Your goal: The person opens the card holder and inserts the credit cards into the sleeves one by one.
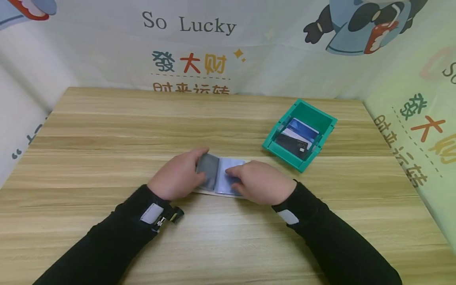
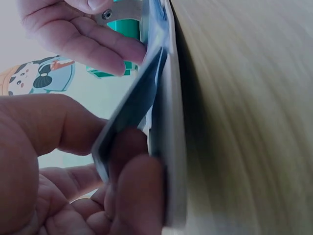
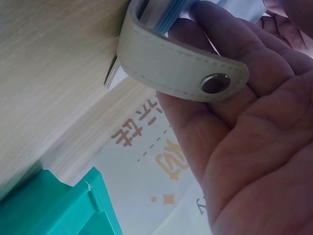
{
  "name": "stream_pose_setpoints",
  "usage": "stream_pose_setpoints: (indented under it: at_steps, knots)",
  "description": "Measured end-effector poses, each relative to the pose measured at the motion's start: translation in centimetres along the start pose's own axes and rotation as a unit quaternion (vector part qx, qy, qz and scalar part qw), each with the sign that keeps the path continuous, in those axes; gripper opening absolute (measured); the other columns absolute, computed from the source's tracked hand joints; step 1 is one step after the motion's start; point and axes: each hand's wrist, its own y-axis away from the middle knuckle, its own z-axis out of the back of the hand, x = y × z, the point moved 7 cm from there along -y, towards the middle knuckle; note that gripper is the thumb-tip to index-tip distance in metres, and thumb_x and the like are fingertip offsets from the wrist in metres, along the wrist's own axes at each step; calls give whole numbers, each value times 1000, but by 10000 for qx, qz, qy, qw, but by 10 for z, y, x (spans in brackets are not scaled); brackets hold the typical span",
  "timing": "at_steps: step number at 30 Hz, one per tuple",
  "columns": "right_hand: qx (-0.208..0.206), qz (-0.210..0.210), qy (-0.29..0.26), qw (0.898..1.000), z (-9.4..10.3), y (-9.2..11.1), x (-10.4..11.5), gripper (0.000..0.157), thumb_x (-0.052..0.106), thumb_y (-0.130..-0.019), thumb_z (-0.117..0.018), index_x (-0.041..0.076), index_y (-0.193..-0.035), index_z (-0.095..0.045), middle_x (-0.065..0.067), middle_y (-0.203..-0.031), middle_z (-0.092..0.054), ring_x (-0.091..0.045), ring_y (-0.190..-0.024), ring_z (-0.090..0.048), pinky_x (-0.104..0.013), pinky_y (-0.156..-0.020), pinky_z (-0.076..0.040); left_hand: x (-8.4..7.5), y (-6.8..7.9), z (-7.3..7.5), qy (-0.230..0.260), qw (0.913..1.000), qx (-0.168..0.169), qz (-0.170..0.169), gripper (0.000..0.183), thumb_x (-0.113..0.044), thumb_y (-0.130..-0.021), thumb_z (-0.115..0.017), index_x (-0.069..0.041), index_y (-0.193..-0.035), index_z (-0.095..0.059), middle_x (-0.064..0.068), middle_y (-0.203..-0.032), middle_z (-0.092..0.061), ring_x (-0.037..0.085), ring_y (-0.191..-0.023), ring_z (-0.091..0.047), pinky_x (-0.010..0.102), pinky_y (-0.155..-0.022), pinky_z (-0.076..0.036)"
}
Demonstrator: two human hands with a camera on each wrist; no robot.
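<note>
A card holder with clear sleeve pages (image 1: 223, 180) lies spread on the table between the hands. The left hand (image 1: 179, 174) is at its left side; up close, the thumb and fingers pinch a dark sleeve page (image 2: 134, 105), which tilts up from the pale cover (image 2: 173, 166). From the other side the right hand (image 1: 265, 182) reaches over the right-hand pages, its index finger extended onto them. In the right wrist view, a cream strap (image 3: 166, 66) with a metal snap curves in front of those fairly straight fingers. Part of the cover's right edge is hidden under this hand.
Behind and right of the card holder stands a green tray (image 1: 272, 146) holding several cards (image 1: 293, 144), a dark one marked VIP among them. The wooden table (image 1: 142, 122) meets a printed cloth (image 1: 270, 71) at the back and sides.
</note>
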Motion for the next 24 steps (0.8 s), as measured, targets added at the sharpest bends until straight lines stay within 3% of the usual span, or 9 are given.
stream_pose_setpoints:
  at_steps: [15,24]
  knots:
    - [-6,-7,85,10000,1,1,-6,42,32,-90,-62,10,-126,-59,-1,-112,-65,-5,-89,-56,-29,-86,-48,4,-1,-1,-591,9982,100,-65,64,-19,-81,-62,-1,-139,-41,16,-128,-53,22,-96,-49,44,-87,-43]
    - [2,-159,62,9999,1,2,-10,43,34,-89,-63,11,-125,-60,1,-108,-66,-4,-83,-54,-27,-82,-49,3,0,-3,-955,9953,124,-123,58,-22,-79,-67,-1,-131,-51,13,-107,-55,22,-83,-48,37,-71,-46]
